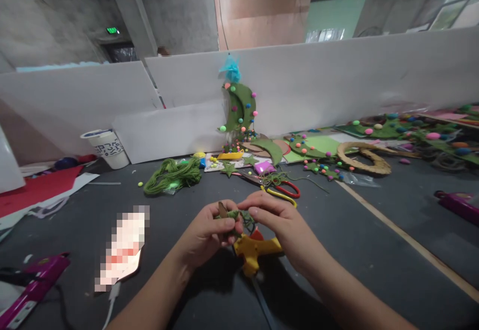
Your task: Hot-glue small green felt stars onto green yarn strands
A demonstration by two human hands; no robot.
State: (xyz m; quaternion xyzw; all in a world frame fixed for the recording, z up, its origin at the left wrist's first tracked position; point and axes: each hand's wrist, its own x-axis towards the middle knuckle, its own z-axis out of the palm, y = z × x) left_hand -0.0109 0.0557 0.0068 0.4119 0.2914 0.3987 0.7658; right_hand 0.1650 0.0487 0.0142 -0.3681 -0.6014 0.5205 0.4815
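L hand (215, 228) pinched a small green felt piece (232, 215) w/ a brown bit (222, 209), approx. centre frame, above the dark counter (355, 265). R hand (273, 213) had fingers bent, tips close by; couldn't tell if they gripped anything. For a neat job, a steady L pinch near the edge seemed best, R fingertips working lightly, both clear of the yellow tool (249, 250) just below (nozzle poss. hot). Writing: paper cup (108, 149), mid-left, had blue lettering, illegible; green lit sign (112, 30), upper left, also unreadable.
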